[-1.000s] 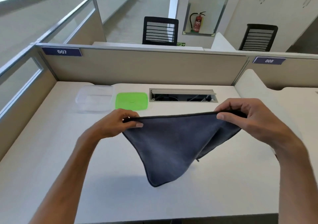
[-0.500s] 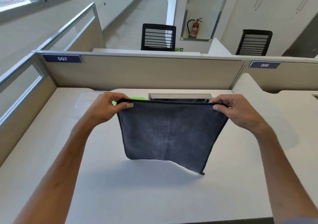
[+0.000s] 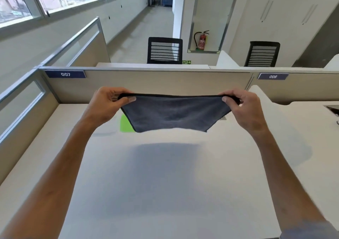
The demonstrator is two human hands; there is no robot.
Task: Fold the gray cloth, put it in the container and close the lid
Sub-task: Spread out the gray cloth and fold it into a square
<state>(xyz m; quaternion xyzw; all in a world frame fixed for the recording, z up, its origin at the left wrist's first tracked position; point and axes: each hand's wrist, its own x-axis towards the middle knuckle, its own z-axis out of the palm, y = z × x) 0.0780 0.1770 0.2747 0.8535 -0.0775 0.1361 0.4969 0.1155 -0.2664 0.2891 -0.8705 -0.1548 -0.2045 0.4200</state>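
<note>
Above the desk (image 3: 165,183) we see the cloth (image 3: 174,113) held in the air, stretched between both hands: the left hand (image 3: 106,104) pinches its left top corner, the right hand (image 3: 245,106) its right one. Part of the green lid (image 3: 125,125) shows on the desk beyond the cloth's lower left edge.

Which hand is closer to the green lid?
The left hand. It pinches the gray cloth just above the green lid; the right hand holds the cloth's far corner, well off to the lid's right.
</note>
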